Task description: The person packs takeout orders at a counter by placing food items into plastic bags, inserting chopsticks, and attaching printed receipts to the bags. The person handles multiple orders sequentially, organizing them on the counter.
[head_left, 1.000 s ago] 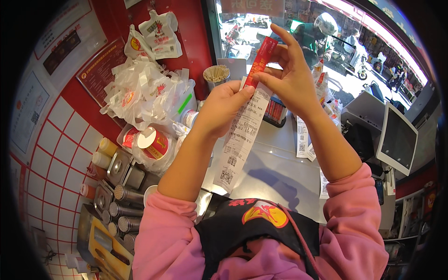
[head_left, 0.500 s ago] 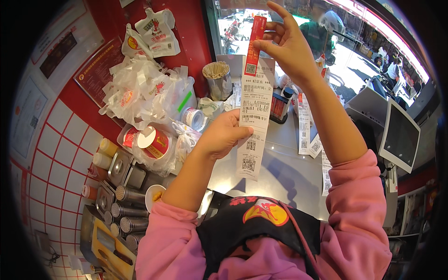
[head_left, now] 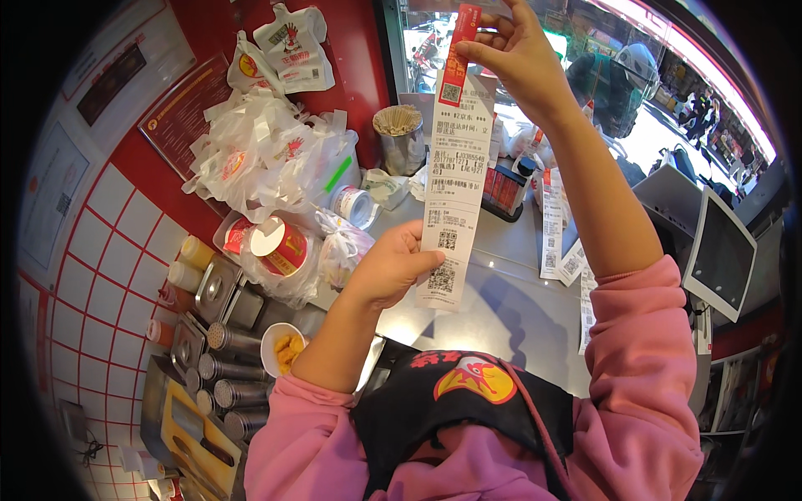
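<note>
A long white printed receipt [head_left: 456,196] hangs upright in front of me, over the metal counter. My left hand [head_left: 388,265] is closed on its lower left edge, the thumb lying across the front. Higher up, my right hand [head_left: 525,67] pinches a narrow red paper strip [head_left: 459,60] with a square code at its lower end. The strip overlaps the top of the receipt; whether the two are stuck together I cannot tell.
White plastic bags [head_left: 259,159], a red-and-white paper tub [head_left: 280,250] and a metal canister of sticks [head_left: 399,138] stand left. Nearer are a food bowl [head_left: 284,346], metal shakers [head_left: 242,392] and a knife [head_left: 205,438]. More receipts [head_left: 551,225] and a screen [head_left: 720,250] are right.
My right hand has risen a little with the red strip, and the receipt has gone up too. My left hand now grips nearer the receipt's lower end. The view has shifted slightly.
</note>
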Available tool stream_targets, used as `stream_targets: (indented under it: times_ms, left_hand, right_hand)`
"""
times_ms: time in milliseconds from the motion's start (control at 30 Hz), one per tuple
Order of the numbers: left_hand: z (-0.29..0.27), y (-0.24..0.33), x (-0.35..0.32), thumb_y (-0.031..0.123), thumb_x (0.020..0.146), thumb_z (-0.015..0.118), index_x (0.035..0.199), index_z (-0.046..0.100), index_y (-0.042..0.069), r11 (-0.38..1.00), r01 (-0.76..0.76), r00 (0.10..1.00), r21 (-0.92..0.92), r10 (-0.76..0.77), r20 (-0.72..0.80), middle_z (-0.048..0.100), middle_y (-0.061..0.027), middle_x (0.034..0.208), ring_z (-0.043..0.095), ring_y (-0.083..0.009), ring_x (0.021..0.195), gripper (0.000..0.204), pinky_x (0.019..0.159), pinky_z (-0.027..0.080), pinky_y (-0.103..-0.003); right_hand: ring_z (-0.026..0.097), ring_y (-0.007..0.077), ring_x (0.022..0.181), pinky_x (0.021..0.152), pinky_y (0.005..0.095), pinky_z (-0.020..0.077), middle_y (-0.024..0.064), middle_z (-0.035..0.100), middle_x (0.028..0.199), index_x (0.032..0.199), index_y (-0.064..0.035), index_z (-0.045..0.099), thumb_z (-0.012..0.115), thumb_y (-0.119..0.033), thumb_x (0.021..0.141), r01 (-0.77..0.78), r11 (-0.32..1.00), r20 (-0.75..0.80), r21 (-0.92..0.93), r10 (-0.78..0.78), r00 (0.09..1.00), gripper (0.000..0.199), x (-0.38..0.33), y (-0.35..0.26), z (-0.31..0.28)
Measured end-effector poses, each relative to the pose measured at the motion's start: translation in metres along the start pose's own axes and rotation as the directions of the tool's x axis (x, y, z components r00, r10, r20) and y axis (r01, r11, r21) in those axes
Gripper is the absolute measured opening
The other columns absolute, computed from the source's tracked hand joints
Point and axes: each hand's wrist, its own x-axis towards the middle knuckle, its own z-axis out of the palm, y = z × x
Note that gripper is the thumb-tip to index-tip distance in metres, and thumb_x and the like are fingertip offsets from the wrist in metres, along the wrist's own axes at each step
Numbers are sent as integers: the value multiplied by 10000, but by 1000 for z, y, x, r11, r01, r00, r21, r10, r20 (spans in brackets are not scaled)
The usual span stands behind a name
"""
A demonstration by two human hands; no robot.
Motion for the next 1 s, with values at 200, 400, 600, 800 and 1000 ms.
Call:
stream_targets:
  times_ms: [200,400,600,800,1000]
  left_hand:
    - [-13,2,-12,-20,840,543,1199,501,-43,998,-3,999,-64,1,-42,634,-112,1090,622,-152,950,362,777,503,-248]
    - [-38,5,-31,-48,844,512,1184,510,-45,997,8,995,-78,-16,-96,634,-115,1068,634,-154,919,340,803,509,-283]
    - [-81,2,-49,-46,844,511,1193,498,-65,994,64,980,-85,-79,-181,630,-135,1075,639,-172,929,349,818,516,-305]
    - [-120,5,-63,-39,839,518,1194,500,-62,992,96,980,-77,-108,-169,632,-136,1075,642,-174,932,357,819,517,-298]
    - [-159,-6,-82,-31,834,522,1219,497,-49,983,185,945,-3,-179,-275,649,-107,1034,648,-167,880,386,766,509,-274]
  right_hand:
    - [598,170,853,729,283,535,147,507,1072,1419,-69,230,652,34,762,-25,1000,-8,7,25,1000,788,5,0,16]
    - [608,142,808,642,275,557,50,510,906,1407,-103,256,616,40,801,-44,989,13,144,42,999,719,13,17,44]
    - [546,94,769,695,227,512,-2,478,861,1404,-146,270,606,47,810,78,971,30,226,-87,996,710,15,45,68]
    - [513,96,853,741,259,515,24,472,921,1402,-177,237,611,56,801,17,953,-20,303,-11,1000,745,8,85,87]
    - [606,224,961,895,369,504,93,556,1032,1448,-156,175,669,-68,808,-193,913,64,359,182,981,813,-13,132,104]
